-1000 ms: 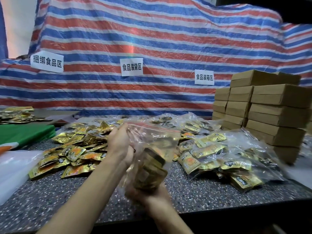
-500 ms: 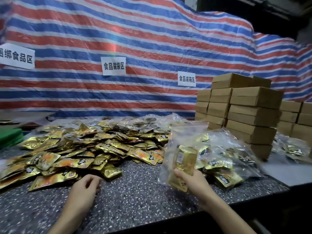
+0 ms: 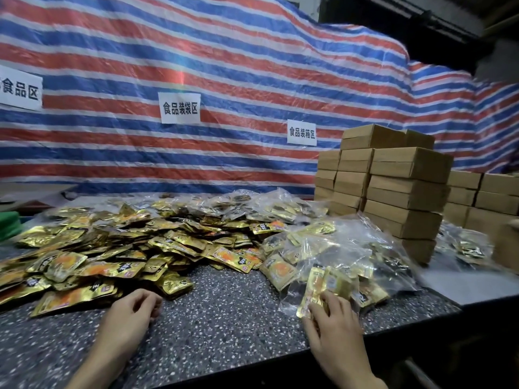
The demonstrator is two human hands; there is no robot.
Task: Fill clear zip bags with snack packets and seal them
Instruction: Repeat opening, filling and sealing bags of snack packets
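Observation:
A clear zip bag stuffed with gold snack packets lies on the speckled table at the front right. My right hand holds its near end, fingers curled over the plastic. It rests against a heap of other filled clear bags. A wide pile of loose gold and orange snack packets covers the left and middle of the table. My left hand rests on the table just in front of that pile, fingers loosely curled and holding nothing.
Stacked brown cardboard boxes stand at the back right, with more filled bags beside them. A red, white and blue striped tarp with paper signs hangs behind. Something green sits at the far left edge.
My right hand carried the filled bag rightward and laid it down by the heap of filled bags. My left hand let go of it and dropped to the table near the loose packets.

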